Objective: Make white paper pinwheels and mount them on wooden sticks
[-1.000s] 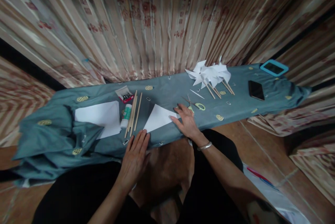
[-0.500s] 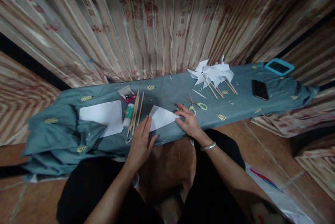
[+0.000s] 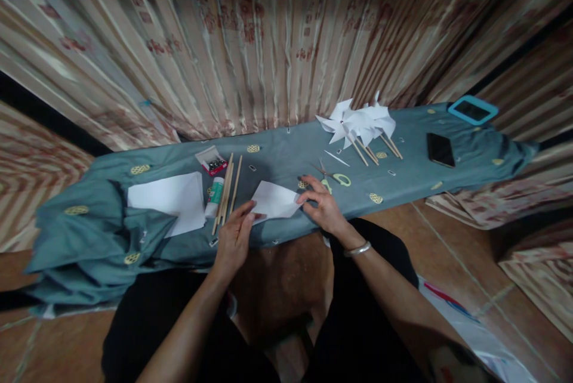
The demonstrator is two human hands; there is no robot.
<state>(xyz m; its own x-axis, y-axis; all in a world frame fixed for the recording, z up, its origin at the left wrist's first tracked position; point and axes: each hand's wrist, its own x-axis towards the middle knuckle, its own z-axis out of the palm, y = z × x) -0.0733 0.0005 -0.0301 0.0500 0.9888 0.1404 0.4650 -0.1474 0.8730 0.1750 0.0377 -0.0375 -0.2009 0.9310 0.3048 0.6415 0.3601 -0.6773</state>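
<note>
Well, paper (image 3: pixel 275 199) (white) between hands (image 3: pixel 235 234) (image 3: pixel 326 210)

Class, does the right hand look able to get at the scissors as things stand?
Probably yes: the scissors lie just beyond the right hand, with nothing visible between; but it is holding a white paper, so it would likely need to let go first.

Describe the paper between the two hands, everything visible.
The paper is plain white, thin and matte-looking, with no print that I can see. Its visible outline is roughly four-sided; any creases are too faint to make out. It is over the teal cloth, between the sticks and the scissors. The left hand touches its left end, the right hand its right corner. Whether it's slightly lifted, I can't tell.
</note>
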